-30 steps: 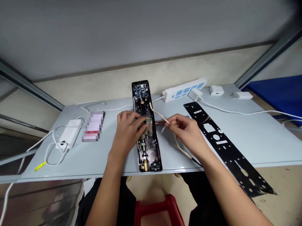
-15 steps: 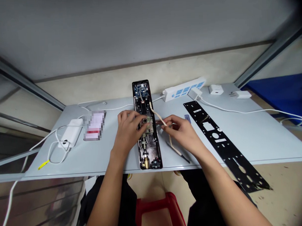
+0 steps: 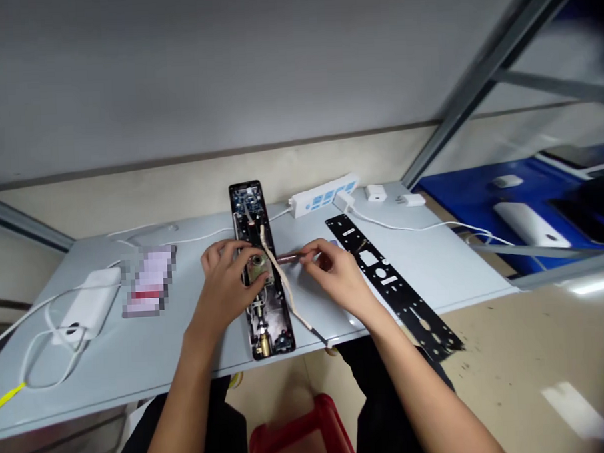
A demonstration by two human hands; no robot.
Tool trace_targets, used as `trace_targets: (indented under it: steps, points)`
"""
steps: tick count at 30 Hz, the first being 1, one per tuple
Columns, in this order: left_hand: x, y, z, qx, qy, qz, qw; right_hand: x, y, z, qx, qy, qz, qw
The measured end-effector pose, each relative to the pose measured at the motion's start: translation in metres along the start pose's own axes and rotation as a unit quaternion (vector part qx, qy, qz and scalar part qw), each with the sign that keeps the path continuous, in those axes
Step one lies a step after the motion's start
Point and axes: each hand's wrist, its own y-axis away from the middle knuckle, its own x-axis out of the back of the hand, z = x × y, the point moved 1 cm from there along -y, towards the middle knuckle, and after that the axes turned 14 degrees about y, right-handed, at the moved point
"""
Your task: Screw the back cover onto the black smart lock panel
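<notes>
A long black lock body [image 3: 266, 315] lies open on the grey table [image 3: 152, 346], its circuit boards and brass parts showing. My left hand [image 3: 224, 283] rests on its middle, fingers curled around a round metal part [image 3: 257, 263]. My right hand [image 3: 334, 275] sits just right of the lock, pinching a thin reddish tool [image 3: 288, 258] whose tip points at the lock. A beige ribbon cable [image 3: 284, 287] runs from the lock's upper part down toward the table's front edge.
A black perforated metal plate [image 3: 389, 286] lies right of my right hand. A white power strip [image 3: 323, 193] and chargers [image 3: 375, 192] sit at the back. A white adapter with cable [image 3: 83, 309] lies left. A red stool [image 3: 301, 433] stands below.
The view has swung to the right, so everything sits further left in frame. My right hand let the ribbon cable drop and now holds the thin tool toward the lock. My left hand stayed put.
</notes>
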Motion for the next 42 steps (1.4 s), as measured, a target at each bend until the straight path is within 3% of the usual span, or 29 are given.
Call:
trace_targets:
  steps: [3, 5, 6, 10, 12, 14, 17, 19, 22, 28, 35, 38, 42]
  points:
    - [-0.003, 0.0, 0.0, -0.001, 0.005, 0.014, 1.0, 0.034, 0.031, 0.016, -0.031, 0.119, 0.114, 0.986]
    - [-0.003, -0.001, 0.002, -0.008, 0.009, 0.025, 1.0, 0.057, 0.056, 0.036, -0.098, 0.24, 0.173, 0.95]
    - [-0.002, -0.001, 0.005, -0.016, 0.012, 0.03, 0.999, 0.066, 0.069, 0.048, -0.143, 0.296, 0.172, 0.929]
    - [-0.002, 0.0, 0.028, -0.094, 0.021, 0.008, 0.995, 0.08, 0.104, 0.09, -0.282, 0.398, 0.016, 0.873]
    - [-0.009, 0.003, 0.048, -0.147, 0.028, -0.035, 0.988, 0.078, 0.113, 0.101, -0.287, 0.422, -0.046, 0.859]
    - [-0.022, 0.01, 0.071, -0.172, 0.053, -0.119, 0.976, 0.077, 0.117, 0.107, -0.276, 0.448, -0.061, 0.849]
    - [-0.047, 0.025, 0.102, -0.161, 0.055, -0.258, 0.951, 0.081, 0.117, 0.115, -0.257, 0.469, -0.034, 0.844]
    - [-0.06, 0.034, 0.115, -0.146, 0.025, -0.296, 0.944, 0.087, 0.115, 0.119, -0.27, 0.458, -0.032, 0.846]
    - [-0.068, 0.041, 0.119, -0.122, -0.019, -0.309, 0.943, 0.093, 0.111, 0.119, -0.299, 0.455, -0.056, 0.837]
    - [-0.056, 0.04, 0.104, -0.115, -0.031, -0.314, 0.942, 0.091, 0.109, 0.1, -0.315, 0.518, -0.072, 0.792]
    - [-0.047, 0.031, 0.095, -0.137, 0.081, -0.278, 0.947, 0.087, 0.12, 0.109, -0.352, 0.45, -0.09, 0.816]
    - [-0.05, 0.028, 0.094, -0.152, 0.136, -0.244, 0.948, 0.078, 0.131, 0.121, -0.343, 0.357, -0.085, 0.865]
    - [-0.055, 0.025, 0.091, -0.165, 0.218, -0.178, 0.945, 0.068, 0.146, 0.126, -0.311, 0.269, -0.006, 0.912]
